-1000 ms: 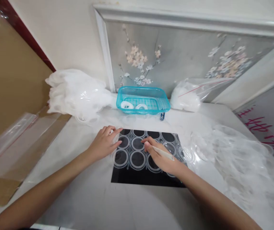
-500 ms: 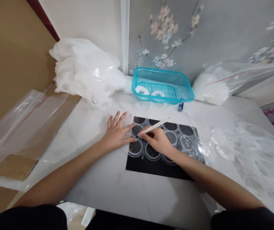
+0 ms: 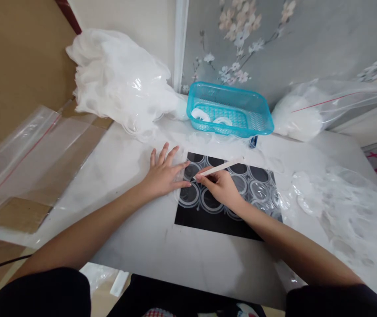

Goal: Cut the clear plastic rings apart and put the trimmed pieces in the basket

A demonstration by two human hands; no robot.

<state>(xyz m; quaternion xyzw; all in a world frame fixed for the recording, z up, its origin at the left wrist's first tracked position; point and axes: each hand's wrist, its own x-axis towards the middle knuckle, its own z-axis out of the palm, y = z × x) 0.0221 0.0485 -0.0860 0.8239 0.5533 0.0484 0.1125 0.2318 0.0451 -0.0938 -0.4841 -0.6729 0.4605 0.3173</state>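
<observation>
The white stick (image 3: 224,166) slants lengthwise, tip toward the left hand (image 3: 162,177).

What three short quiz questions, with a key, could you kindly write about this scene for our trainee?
1. Multiple choice: which hand holds the slim white tool?
A) left only
B) right only
C) both
2. True or false: the left hand is spread out at the left edge of the black sheet.
3. Fill in the blank: the teal basket contains ____ white rings.

Key:
1. B: only the right hand grips it.
2. True.
3. Two.
</observation>
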